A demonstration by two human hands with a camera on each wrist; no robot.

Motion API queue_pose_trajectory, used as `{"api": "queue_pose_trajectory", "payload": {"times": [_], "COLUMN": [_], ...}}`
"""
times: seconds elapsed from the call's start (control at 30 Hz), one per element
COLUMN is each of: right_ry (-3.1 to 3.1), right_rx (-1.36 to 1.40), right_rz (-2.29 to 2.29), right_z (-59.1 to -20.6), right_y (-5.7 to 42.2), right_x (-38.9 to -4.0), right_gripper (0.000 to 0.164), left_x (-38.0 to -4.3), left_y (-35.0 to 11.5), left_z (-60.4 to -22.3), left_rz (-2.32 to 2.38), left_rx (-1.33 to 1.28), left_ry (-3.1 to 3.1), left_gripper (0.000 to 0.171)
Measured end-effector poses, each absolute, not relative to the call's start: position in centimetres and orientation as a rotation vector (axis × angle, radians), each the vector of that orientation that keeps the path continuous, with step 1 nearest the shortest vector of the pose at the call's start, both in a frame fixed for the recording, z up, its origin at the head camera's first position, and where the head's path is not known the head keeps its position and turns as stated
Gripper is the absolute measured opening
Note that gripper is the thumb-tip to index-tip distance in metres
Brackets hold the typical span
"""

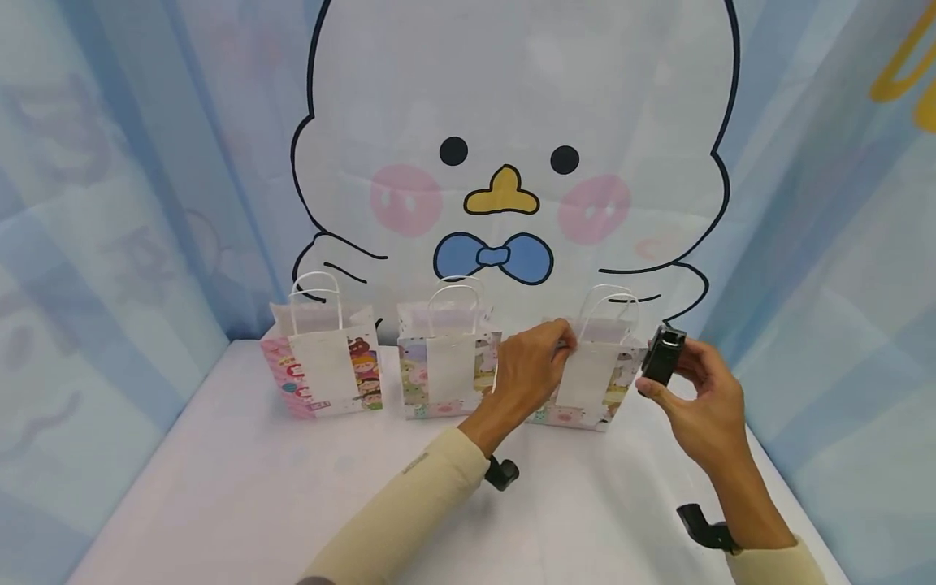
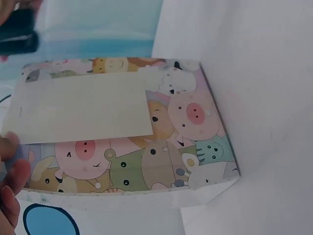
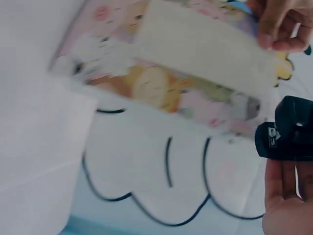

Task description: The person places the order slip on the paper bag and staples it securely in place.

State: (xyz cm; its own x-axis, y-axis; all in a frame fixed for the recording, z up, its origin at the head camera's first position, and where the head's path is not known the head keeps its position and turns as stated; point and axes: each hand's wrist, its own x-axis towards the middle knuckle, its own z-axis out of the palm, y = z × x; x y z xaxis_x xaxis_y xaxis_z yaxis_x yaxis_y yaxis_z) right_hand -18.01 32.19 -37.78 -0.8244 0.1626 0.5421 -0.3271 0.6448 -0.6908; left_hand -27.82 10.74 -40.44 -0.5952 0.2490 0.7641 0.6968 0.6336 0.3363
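Note:
At the top edge of the rightmost paper gift bag [image 1: 585,374], my left hand [image 1: 528,370] pinches the rim near the white handle. This bag has a printed pattern of cartoon animals, such as pigs [image 2: 195,113], and a plain pale paper panel [image 2: 88,107] down its front. My right hand [image 1: 705,398] holds a small black stapler [image 1: 664,355] between thumb and fingers, just right of the bag's top corner. In the right wrist view the stapler [image 3: 288,129] is apart from the bag.
Two similar gift bags stand in a row to the left, a middle one [image 1: 449,374] and a pink-sided one [image 1: 319,370]. The white table [image 1: 241,487] runs back to a curtain [image 1: 504,97] with a large cartoon figure.

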Motion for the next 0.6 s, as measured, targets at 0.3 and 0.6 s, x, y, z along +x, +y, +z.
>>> {"api": "queue_pose_trajectory", "payload": {"times": [0.3,0.6], "right_ry": [-2.652,-2.914], "right_rx": [-0.1,-0.12], "right_rz": [0.783,0.561], "right_z": [-43.0,-45.8], "right_y": [36.4,38.8], "right_x": [-15.1,-13.5], "right_gripper": [0.083,0.083], "left_x": [-28.1,-28.1], "left_y": [11.4,11.5], "left_z": [-40.9,-40.9], "left_rz": [-0.816,-0.784], "left_rx": [-0.74,-0.729], "left_ry": [-2.112,-2.154], "left_gripper": [0.01,0.01]}}
